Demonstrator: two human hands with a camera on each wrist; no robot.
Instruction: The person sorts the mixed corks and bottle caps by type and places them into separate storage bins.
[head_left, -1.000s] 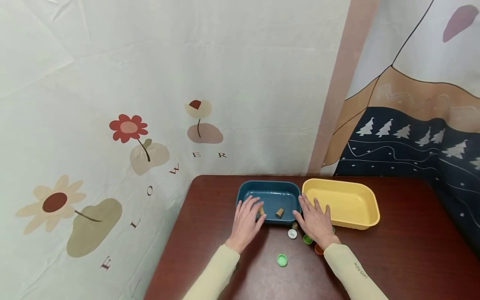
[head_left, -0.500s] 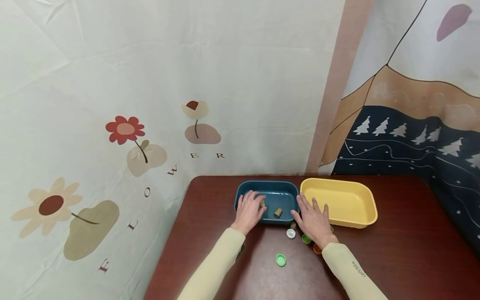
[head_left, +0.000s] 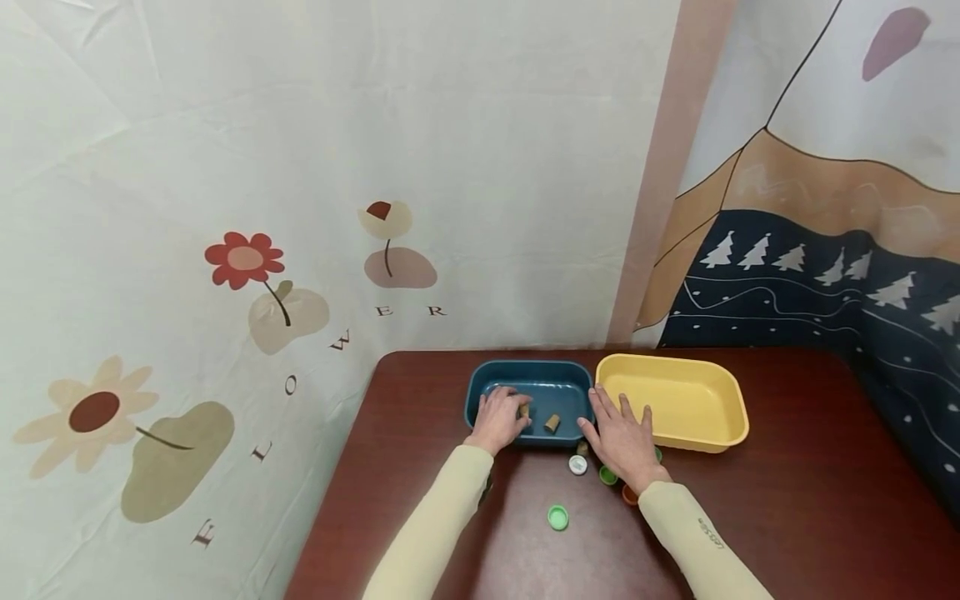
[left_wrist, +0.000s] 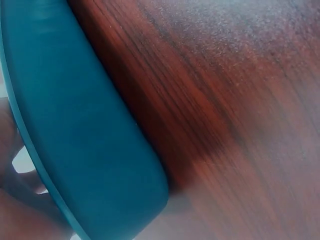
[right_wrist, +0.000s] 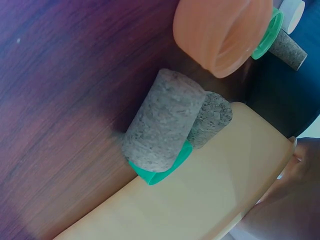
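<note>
Inside the blue bin [head_left: 558, 388], my left hand [head_left: 497, 421] pinches a cork [head_left: 524, 410] between thumb and fingers. A second cork [head_left: 552, 423] lies on the bin floor to its right. In the left wrist view the outer wall of the blue bin [left_wrist: 85, 125] hides most of that hand. My right hand [head_left: 624, 440] lies with fingers spread over the adjoining rims of the blue bin and the yellow bin [head_left: 678, 400], holding nothing. Near it, in the right wrist view, are a large cork [right_wrist: 165, 120], another cork [right_wrist: 212, 120] and an orange bottle cap [right_wrist: 220, 32].
On the brown table [head_left: 810, 483] in front of the bins lie a white cap [head_left: 577, 465], a light green cap [head_left: 557, 517], a darker green cap [head_left: 608, 475] and a small cork [head_left: 582, 448]. A printed cloth [head_left: 510, 167] hangs behind the table.
My left hand has shifted slightly within the blue bin, and its thumb and fingers have come together on the cork. The right hand keeps its place on the rims.
</note>
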